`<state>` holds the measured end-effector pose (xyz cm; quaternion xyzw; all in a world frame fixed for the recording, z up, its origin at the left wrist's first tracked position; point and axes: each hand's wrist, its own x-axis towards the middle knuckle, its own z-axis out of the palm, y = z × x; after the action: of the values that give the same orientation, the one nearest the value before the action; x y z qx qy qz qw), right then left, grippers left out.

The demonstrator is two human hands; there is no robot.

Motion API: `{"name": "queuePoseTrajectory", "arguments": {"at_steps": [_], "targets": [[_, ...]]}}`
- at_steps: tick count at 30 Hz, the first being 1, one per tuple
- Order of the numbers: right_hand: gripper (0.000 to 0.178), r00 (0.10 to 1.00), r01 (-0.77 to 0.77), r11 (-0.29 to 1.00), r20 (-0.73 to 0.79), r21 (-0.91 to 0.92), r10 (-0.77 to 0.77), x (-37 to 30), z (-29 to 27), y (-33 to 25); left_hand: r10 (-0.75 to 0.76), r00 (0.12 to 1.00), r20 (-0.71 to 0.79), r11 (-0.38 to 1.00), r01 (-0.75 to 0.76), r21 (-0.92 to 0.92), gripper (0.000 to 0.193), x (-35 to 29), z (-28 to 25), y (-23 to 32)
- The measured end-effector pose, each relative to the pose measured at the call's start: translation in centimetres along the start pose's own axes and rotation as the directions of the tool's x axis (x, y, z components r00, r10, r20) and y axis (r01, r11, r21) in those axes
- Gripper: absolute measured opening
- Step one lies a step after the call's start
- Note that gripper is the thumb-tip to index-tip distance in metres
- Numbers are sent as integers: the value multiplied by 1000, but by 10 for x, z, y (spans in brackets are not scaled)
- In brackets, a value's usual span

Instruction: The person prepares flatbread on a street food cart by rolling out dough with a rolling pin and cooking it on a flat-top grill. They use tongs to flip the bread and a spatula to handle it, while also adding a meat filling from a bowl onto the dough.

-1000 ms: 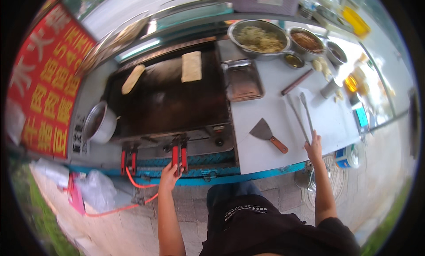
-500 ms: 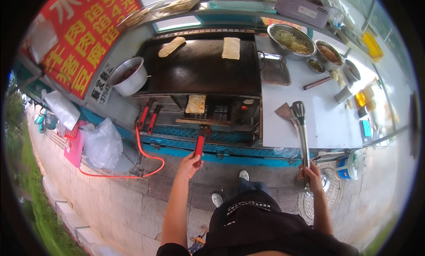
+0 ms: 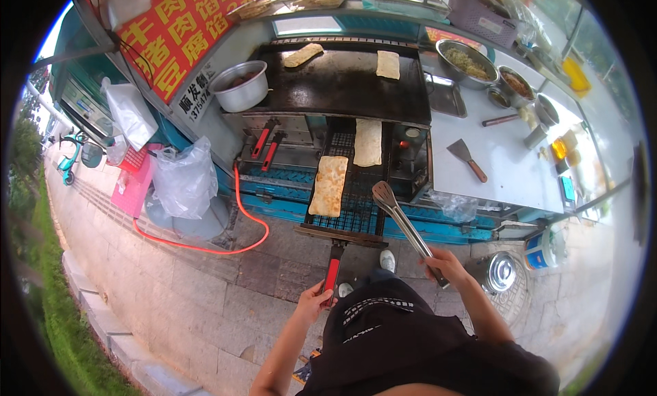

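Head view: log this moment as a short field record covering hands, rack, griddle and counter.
setting: street food cart with a black griddle
left hand: grips the red handle of a wire rack pulled out from under the griddle
right hand: holds metal tongs, tips over the rack's near right part
on rack: two flatbreads, browned one nearer, paler one farther in
on griddle: two flatbreads at the back
counter: scraper, metal bowls of filling
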<state>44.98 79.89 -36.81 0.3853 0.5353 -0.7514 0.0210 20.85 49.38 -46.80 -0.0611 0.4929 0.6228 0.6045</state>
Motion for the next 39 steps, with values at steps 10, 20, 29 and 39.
{"name": "queuePoseTrajectory", "arguments": {"at_steps": [10,20,29,39], "targets": [[41,991,-134,990,6,41,134,40,6,-11,54,996,-64,995,-49,85,46,-5,5,-8],[47,960,-152,987,229,-60,162,142,-14,-38,46,989,-140,998,-39,49,46,-10,12,-8],[50,925,-157,984,337,-85,177,203,11,-71,73,988,-139,996,-66,56,44,-12,15,-9],[51,935,-255,896,144,-364,325,112,-8,-149,110,990,-92,994,-107,37,45,-11,11,-12]]}}
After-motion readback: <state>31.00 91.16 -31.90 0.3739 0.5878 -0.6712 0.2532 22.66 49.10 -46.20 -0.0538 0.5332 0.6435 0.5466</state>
